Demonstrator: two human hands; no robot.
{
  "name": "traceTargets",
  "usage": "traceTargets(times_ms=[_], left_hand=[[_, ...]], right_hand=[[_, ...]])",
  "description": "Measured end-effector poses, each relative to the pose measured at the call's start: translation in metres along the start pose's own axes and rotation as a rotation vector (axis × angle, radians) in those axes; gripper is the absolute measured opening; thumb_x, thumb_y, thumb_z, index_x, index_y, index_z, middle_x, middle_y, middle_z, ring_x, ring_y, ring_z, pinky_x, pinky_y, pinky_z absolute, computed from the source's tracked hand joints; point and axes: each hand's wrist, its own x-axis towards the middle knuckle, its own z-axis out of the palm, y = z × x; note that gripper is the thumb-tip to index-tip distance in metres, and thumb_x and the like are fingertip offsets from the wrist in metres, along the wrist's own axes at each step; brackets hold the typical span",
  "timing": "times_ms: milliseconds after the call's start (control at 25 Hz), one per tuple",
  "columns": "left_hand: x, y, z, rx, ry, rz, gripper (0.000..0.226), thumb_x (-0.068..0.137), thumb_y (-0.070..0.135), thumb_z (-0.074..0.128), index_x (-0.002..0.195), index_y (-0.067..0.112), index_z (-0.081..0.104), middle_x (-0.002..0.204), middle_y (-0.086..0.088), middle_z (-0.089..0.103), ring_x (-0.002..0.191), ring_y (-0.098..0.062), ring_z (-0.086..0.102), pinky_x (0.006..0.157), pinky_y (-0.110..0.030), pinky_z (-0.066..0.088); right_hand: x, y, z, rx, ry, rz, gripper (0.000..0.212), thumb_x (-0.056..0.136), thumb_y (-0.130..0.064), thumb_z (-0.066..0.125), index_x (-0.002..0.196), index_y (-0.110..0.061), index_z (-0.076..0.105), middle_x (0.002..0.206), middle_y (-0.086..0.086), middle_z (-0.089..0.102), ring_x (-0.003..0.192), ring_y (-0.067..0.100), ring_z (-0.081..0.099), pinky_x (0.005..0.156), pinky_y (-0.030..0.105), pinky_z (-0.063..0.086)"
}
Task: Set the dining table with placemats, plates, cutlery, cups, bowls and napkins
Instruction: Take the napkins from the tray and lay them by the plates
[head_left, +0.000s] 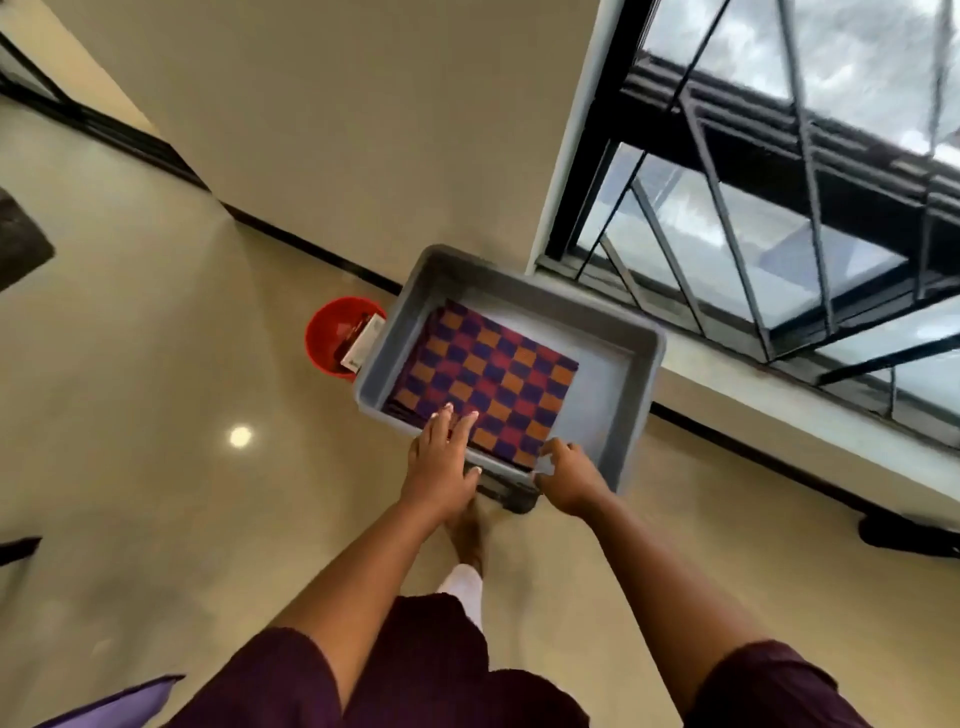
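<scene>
Left hand (441, 457) touches checkered placemats (488, 379) in grey bin (631, 374), red bucket (332, 338) beside.

Glossy beige floor (156, 415), grey tub (634, 364) and red bucket (324, 338) side by side on it.

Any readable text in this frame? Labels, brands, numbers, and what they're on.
No text here can be read.
White carton in the red bucket: dark print at its lower end, too blurred to read.
Checkered placemats and grey tub: no lettering visible.
</scene>
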Motion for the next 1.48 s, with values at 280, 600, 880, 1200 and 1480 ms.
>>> traceTargets(times_ms=[280, 600, 880, 1200, 1480], left_hand=[[0.094, -0.023, 0.017, 0.045, -0.253, -0.012, 0.076, 0.093, 0.038, 0.058, 0.154, 0.027, 0.013, 0.162, -0.007, 0.006, 0.148, -0.029, 0.009, 0.118, -0.045, 0.017], [0.122, -0.011, 0.023, -0.103, -0.317, -0.043, 0.072, 0.092, 0.030, 0.063, 0.151, 0.026, 0.022, 0.159, -0.005, 0.013, 0.144, -0.028, 0.018, 0.112, -0.043, 0.032], [0.121, 0.034, -0.005, -0.184, -0.271, -0.017, 0.068, 0.093, 0.030, 0.060, 0.151, 0.025, 0.023, 0.156, -0.001, 0.021, 0.141, -0.024, 0.024, 0.111, -0.041, 0.032], [0.093, 0.012, 0.063, -0.331, -0.169, -0.153, 0.055, 0.096, 0.020, 0.058, 0.146, 0.019, 0.035, 0.144, 0.000, 0.033, 0.133, -0.019, 0.038, 0.104, -0.031, 0.037], [0.061, 0.050, 0.036, -0.364, -0.042, -0.171, 0.073, 0.086, 0.018, 0.070, 0.148, 0.020, 0.030, 0.147, 0.000, 0.033, 0.136, -0.019, 0.036, 0.107, -0.034, 0.038]], right_hand=[[0.094, 0.006, 0.018, 0.607, -0.105, 0.448, 0.040, 0.093, -0.021, 0.062, 0.125, -0.021, 0.037, 0.114, 0.005, 0.051, 0.102, 0.024, 0.054, 0.071, 0.031, 0.053], [0.146, -0.011, 0.019, 0.841, 0.012, 0.482, 0.018, 0.086, -0.004, 0.069, 0.094, -0.013, 0.055, 0.096, 0.007, 0.067, 0.095, 0.025, 0.066, 0.086, 0.042, 0.057], [0.124, -0.015, -0.005, 0.842, 0.008, 0.419, 0.018, 0.093, -0.002, 0.055, 0.106, -0.013, 0.051, 0.103, 0.006, 0.063, 0.089, 0.018, 0.064, 0.075, 0.033, 0.057], [0.167, 0.024, 0.018, 0.791, 0.038, 0.481, 0.043, 0.074, -0.015, 0.078, 0.105, -0.015, 0.048, 0.100, 0.007, 0.066, 0.091, 0.023, 0.064, 0.085, 0.043, 0.056], [0.113, -0.020, -0.020, 0.800, 0.127, 0.318, 0.050, 0.064, -0.020, 0.089, 0.086, -0.023, 0.044, 0.091, 0.002, 0.066, 0.081, 0.019, 0.066, 0.076, 0.042, 0.059]])
